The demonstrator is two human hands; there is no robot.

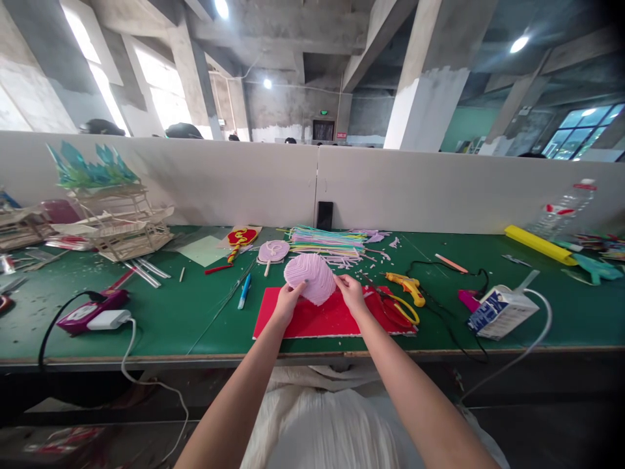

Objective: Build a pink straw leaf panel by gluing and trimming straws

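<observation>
A round pink fan-shaped piece [310,277], covered in ridged fuzzy strips, is held up between my two hands. My left hand [290,302] pinches its lower left edge, thumb on the front face. At its right edge, my right hand [350,292] grips with thumb and fingers. Below the piece lies a red board [312,320] on the green table. Scissors with yellow handles [406,309] rest on the board's right end. Behind the piece are bundled pipe cleaners [327,240] in several pastel colours and a smaller pink fan [273,251].
A yellow glue gun [406,286] with a dark cord lies right of the board. Farther right stands a drink carton [504,311]. On the left are a blue pen [245,291], a red and yellow fan [241,240], a purple power strip [92,311] and a stick model [117,221].
</observation>
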